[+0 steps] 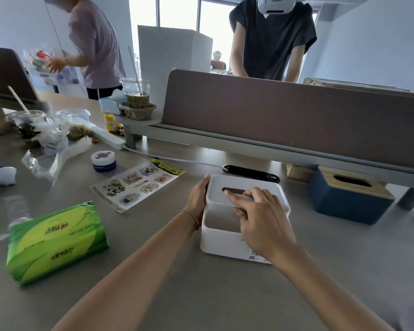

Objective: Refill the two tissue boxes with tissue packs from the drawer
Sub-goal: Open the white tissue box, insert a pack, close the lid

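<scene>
White tissue box (227, 244) sits on the bench (201, 295), its lid (244, 194) raised and apparently empty below. My left hand (197, 195) grips the lid's edge; my right hand (261, 218) hooks the slot. I should lift evenly. Green tissue pack (55, 242) lies well left; blue tissue box (349, 199) waits right.

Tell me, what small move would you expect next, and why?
Probably lifting the white lid clear: both the left hand and the right hand grip it, it is already raised off the white box, and the green tissue pack waits nearby.
</scene>
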`<state>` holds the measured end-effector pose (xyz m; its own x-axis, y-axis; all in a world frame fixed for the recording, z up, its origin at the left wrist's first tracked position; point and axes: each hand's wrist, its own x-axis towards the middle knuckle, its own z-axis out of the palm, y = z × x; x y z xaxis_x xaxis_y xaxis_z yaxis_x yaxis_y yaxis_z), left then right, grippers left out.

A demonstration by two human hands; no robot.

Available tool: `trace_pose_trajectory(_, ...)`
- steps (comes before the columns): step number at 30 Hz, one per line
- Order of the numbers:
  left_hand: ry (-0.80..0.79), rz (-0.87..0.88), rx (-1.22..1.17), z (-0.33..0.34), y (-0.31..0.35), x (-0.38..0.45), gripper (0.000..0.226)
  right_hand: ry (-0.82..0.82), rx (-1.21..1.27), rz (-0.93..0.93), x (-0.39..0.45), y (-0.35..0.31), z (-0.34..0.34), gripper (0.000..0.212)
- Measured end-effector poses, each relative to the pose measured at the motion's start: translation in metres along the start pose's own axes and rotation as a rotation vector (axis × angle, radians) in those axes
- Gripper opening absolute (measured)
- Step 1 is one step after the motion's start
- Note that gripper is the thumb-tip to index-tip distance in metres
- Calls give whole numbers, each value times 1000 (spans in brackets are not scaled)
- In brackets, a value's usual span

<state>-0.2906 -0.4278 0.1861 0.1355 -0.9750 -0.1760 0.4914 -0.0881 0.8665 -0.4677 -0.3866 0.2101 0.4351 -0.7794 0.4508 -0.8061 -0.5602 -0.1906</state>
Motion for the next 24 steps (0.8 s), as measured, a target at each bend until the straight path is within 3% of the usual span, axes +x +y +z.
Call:
trace_pose_trajectory(7, -18, 29, 30, 3, 2, -2, 35, 80, -53, -19, -1, -1, 0, 50)
trace_pose_trajectory(13, 27, 388, 409, -22, 37, 0, 29, 183, 81, -72, 17, -8, -21, 51)
trace_pose_trajectory(17, 34, 547, 605, -44, 92, -23, 30, 148, 153, -148, 59, -41, -30, 47)
trace_pose_trajectory(24, 352, 533, 1075, -119, 147, -65, 29, -47, 318, -188, 108, -113, 14, 48)
